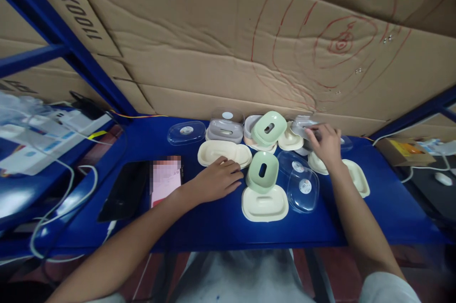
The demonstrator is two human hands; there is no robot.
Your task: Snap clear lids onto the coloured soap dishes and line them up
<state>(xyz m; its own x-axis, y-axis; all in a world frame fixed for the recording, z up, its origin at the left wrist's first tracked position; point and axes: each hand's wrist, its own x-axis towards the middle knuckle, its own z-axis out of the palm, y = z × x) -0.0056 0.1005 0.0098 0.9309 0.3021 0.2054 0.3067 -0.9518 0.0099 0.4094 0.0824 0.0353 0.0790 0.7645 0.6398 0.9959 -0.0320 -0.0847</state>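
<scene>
My left hand (pixel 219 179) rests palm down on the blue table, fingers stretched out, at the front edge of a cream oval base (pixel 224 152). At the back right, my right hand (pixel 326 144) pinches the edge of a transparent plastic cover (pixel 301 125); its fingers partly hide what lies below. Between the hands, a light green slotted oval box (pixel 262 172) overlaps a cream base (pixel 265 204). Another green slotted piece (pixel 270 128) leans tilted on a lilac-grey one. Under my right wrist are a cream piece (pixel 318 163) and a cream base (pixel 357 177).
Transparent covers with round stickers (pixel 302 194) lie right of the green box, another (pixel 186 133) at the back left. A grey slotted box (pixel 225 131) stands by the cardboard wall (pixel 199 56). Left are a phone (pixel 166 182), a black tablet-like slab (pixel 124 191) and white cables (pixel 67 208).
</scene>
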